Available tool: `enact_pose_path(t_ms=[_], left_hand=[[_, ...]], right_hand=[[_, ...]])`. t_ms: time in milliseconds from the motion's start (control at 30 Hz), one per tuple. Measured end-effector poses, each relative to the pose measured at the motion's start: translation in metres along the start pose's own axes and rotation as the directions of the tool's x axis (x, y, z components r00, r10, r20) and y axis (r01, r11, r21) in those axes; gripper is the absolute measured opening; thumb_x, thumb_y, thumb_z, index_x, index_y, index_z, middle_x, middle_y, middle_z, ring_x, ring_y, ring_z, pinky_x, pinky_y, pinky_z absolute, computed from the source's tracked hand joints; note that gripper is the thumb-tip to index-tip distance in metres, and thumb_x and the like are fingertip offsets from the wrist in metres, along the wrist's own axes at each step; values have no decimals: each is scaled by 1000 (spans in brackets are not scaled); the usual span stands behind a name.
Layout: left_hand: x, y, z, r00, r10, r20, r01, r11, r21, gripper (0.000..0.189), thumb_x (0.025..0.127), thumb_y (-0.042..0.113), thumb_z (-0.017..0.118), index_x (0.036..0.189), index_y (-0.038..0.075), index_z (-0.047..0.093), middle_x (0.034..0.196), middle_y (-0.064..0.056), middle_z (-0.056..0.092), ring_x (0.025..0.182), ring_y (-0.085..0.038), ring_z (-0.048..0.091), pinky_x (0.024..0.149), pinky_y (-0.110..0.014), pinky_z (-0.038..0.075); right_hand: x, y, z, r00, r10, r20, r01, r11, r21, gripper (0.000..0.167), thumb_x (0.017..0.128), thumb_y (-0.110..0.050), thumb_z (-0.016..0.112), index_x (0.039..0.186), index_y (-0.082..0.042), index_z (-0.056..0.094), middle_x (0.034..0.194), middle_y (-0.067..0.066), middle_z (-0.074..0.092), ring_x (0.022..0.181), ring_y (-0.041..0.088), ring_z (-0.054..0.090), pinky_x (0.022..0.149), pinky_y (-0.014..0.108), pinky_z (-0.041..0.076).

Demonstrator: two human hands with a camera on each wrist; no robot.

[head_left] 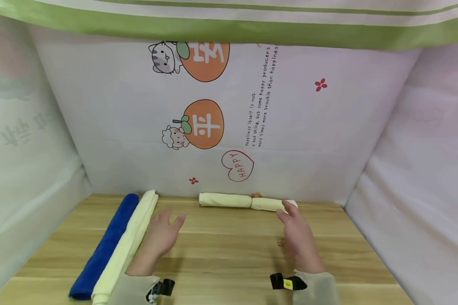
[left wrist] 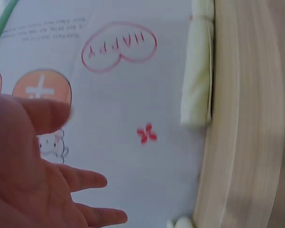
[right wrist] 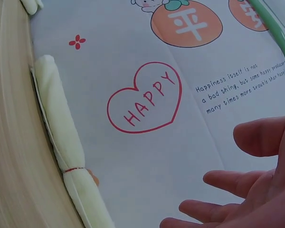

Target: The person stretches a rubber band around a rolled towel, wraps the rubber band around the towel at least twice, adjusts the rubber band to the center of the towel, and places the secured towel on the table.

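Working remotely, I have my left grip (head_left: 162,234) and right grip (head_left: 298,234) both released; the blue roll (head_left: 106,245) and cream roll (head_left: 124,245) lie together left of the left grip, perhaps to save room, and the tied roll (head_left: 225,200) rests ahead of the right grip, its band (right wrist: 74,169) apparently preventing unrolling

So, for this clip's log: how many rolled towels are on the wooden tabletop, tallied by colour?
Blue rolled towel: 1
Pale yellow rolled towels: 2
Total: 3
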State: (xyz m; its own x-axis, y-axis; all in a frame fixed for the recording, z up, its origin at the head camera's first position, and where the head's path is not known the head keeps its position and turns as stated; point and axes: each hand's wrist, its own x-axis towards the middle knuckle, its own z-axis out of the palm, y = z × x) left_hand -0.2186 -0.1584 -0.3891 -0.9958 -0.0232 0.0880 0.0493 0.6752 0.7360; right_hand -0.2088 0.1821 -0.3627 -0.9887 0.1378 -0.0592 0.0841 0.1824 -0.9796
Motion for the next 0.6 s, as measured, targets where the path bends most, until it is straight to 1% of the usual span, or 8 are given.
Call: enact_pose_path(t_ms=[100,233,333,400,433,500,567,600], left_hand=[[3,-13,-7,999,-3,-45,12,980,197,71,101,33,55,146,-15,29,143,-45,27,132,-62,25,101,-70,29],[4,-31,-19,998,-43,-50,58,930,364,69,95,25,61,145,-13,32,123,-44,46,107,-62,48,83,-71,41],[5,-41,-27,993,-113,-27,114,911,396,65,94,19,59,144,-13,32,118,-46,45,103,-65,46,82,-73,38],[5,-47,-30,988,-154,-10,145,908,393,63,93,15,57,144,-13,32,118,-48,41,103,-67,43,83,-74,36],[6,-50,-31,986,-166,-3,154,906,394,62,93,14,57,143,-14,32,116,-48,41,102,-67,43,83,-73,36],[6,-56,-32,984,-177,13,157,903,399,58,93,11,55,141,-14,33,113,-48,44,100,-67,44,83,-72,37],[7,-60,-31,986,-167,29,139,897,419,53,94,8,54,139,-14,36,112,-46,47,97,-65,47,81,-72,39],[7,-62,-30,987,-159,33,130,895,427,50,94,6,52,139,-13,38,113,-45,49,97,-64,48,81,-71,40]], right_hand=[[-2,-1,-4,1000,6,-11,-6,999,-40,61,104,-40,49,158,-21,28,163,9,17,142,34,27,51,31,38],[-1,-4,-7,1000,-15,-12,13,986,-164,64,103,-42,51,158,-17,29,160,20,20,138,39,31,69,39,45],[2,-4,-7,1000,-13,0,12,982,-188,64,102,-39,54,157,-15,30,157,29,20,91,30,60,64,37,48],[4,-4,-7,1000,-2,10,4,982,-187,62,102,-35,54,156,-16,31,156,32,18,57,18,48,47,31,41],[5,-4,-7,1000,4,15,-1,984,-181,60,102,-33,54,155,-16,31,156,33,18,49,14,37,42,30,38],[6,-3,-7,1000,-8,27,13,976,-216,60,102,-34,54,154,-15,33,155,33,19,57,21,52,53,32,44],[7,-1,-8,999,-19,36,28,965,-263,59,102,-35,54,153,-15,35,155,32,22,95,35,61,71,41,49],[7,-1,-8,999,-25,39,35,959,-281,58,101,-36,54,152,-14,36,155,31,23,115,41,53,81,47,47]])
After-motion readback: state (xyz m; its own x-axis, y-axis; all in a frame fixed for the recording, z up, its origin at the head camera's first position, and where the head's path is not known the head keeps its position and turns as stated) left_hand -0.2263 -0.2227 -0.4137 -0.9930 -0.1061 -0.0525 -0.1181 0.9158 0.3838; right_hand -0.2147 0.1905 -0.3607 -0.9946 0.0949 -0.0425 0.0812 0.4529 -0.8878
